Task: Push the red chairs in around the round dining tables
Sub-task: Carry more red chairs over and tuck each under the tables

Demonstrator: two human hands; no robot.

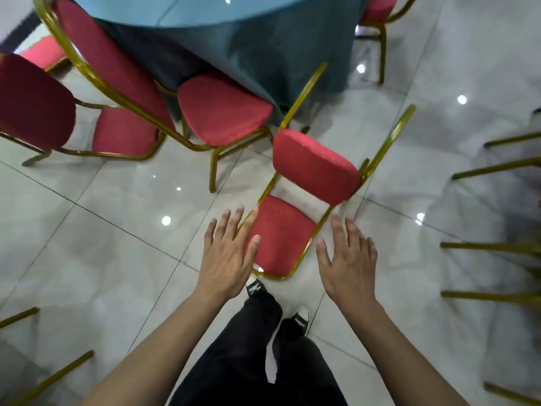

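A red chair with a gold frame lies tipped back just in front of me. Its backrest (281,238) is nearest my hands, its seat (316,165) beyond, and its legs (389,136) point towards the round table draped in teal cloth (234,48). My left hand (225,253) is open, with fingers spread over the left edge of the backrest frame and the thumb on the red pad. My right hand (348,256) is open just right of the frame, apart from it or barely touching. Neither hand grips anything.
A second red chair (222,109) stands at the table's edge with its tall back (108,63) to the left. A third chair (32,101) stands further left, and another (377,7) at the table's far right. Gold chair legs (494,168) jut in from the right and bottom left (49,379). The floor is glossy tile.
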